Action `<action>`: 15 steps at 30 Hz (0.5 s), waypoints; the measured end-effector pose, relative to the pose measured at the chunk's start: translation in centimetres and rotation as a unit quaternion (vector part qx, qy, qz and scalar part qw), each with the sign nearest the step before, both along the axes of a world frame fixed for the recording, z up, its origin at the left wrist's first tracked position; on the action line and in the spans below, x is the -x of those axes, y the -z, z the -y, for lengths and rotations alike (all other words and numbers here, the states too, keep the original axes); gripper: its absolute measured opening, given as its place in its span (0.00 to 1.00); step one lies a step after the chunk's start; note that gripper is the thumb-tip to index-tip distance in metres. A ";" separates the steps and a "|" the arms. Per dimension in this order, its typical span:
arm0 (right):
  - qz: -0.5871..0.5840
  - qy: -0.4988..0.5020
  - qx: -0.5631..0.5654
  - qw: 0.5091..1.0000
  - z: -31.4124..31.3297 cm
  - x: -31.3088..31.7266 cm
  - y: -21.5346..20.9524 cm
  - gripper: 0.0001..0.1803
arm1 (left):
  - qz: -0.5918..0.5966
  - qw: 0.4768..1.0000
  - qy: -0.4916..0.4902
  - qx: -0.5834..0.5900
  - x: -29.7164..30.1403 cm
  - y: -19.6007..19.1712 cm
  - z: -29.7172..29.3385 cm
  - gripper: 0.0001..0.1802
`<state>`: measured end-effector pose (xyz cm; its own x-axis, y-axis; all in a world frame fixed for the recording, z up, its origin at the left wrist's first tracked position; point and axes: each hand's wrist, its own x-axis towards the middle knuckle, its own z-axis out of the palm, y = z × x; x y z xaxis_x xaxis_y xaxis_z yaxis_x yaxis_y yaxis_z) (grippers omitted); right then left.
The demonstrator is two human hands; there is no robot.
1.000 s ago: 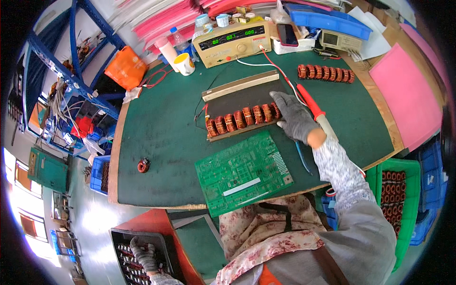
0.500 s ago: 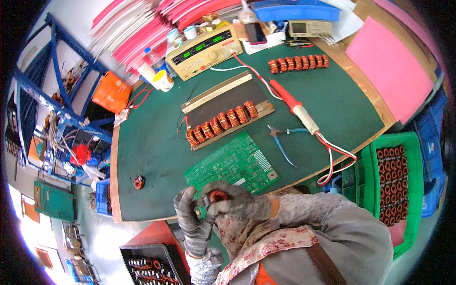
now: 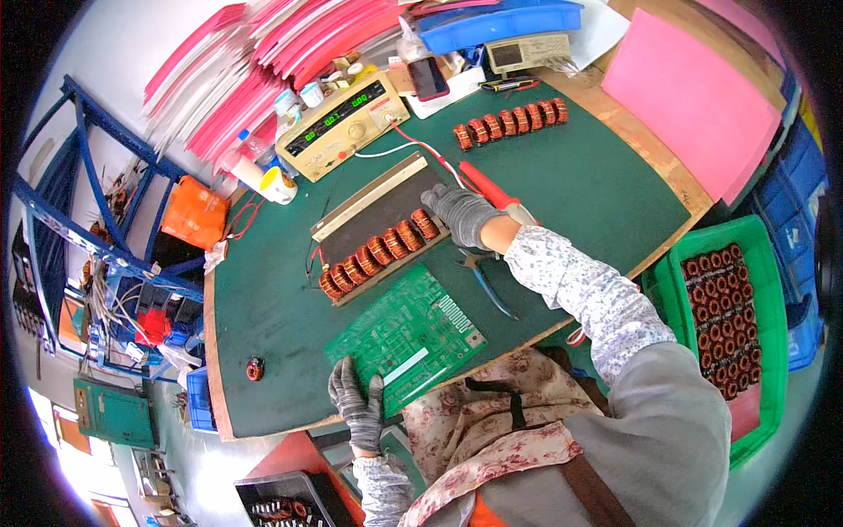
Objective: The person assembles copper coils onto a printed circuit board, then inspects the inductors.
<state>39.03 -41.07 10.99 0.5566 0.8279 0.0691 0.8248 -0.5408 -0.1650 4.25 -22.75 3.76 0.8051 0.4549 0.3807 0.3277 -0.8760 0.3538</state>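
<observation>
My right hand (image 3: 462, 213), in a grey knit glove, reaches to the right end of a row of copper-wound toroid coils (image 3: 378, 250). Its fingers are curled downward, and whatever they hold is hidden under the glove. The coils stand on edge along the front rail of a dark flat fixture (image 3: 373, 209) with metal side bars. My left hand (image 3: 356, 406), gloved alike, is at the near left edge of a green circuit board (image 3: 408, 329). Its thumb is apart from the fingers, and nothing shows between them.
Blue-handled cutters (image 3: 490, 285) lie right of the board, near a red probe (image 3: 485, 186). A lone coil (image 3: 255, 368) sits at left. More coils (image 3: 511, 123) line the back. Behind stands a power supply (image 3: 338, 127); a green crate (image 3: 757, 369) of coils is at right.
Both hands were together at the near edge, with a coil in the right hand. The right hand has moved forward to the row's right end; the left has dropped to the board's edge.
</observation>
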 end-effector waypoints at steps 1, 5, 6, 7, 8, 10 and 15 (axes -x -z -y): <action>-0.014 0.001 0.024 1.000 -0.7 0.2 -0.3 0.37 | 0.009 1.000 0.005 0.009 0.1 0.3 -0.3 0.34; -0.052 -0.008 -0.049 0.997 -0.4 -0.3 1.3 0.39 | 0.015 0.999 0.004 0.028 0.3 0.3 -0.4 0.32; -0.044 -0.012 -0.134 0.990 0.6 -0.6 2.6 0.39 | 0.014 0.999 0.006 0.028 0.3 0.3 -0.3 0.32; -0.032 -0.017 -0.185 0.982 1.8 0.0 2.0 0.40 | 0.010 1.000 0.003 0.024 0.5 0.3 -0.4 0.32; -0.032 -0.018 -0.186 0.982 3.4 1.0 1.0 0.40 | 0.008 1.000 0.002 0.020 0.6 0.2 -0.5 0.31; 0.007 0.134 -0.181 0.974 7.0 2.7 -0.4 0.40 | 0.008 1.000 0.007 0.011 0.3 0.1 -0.5 0.30; -0.037 0.239 -0.071 0.968 10.2 2.8 2.9 0.37 | 0.012 1.000 0.014 0.007 0.2 0.0 -0.4 0.29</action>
<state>36.20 -51.30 8.13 0.8811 0.4605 0.1082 0.4697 -0.8248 -0.3146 4.08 -22.31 3.73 0.8088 0.4372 0.3932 0.2938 -0.8797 0.3739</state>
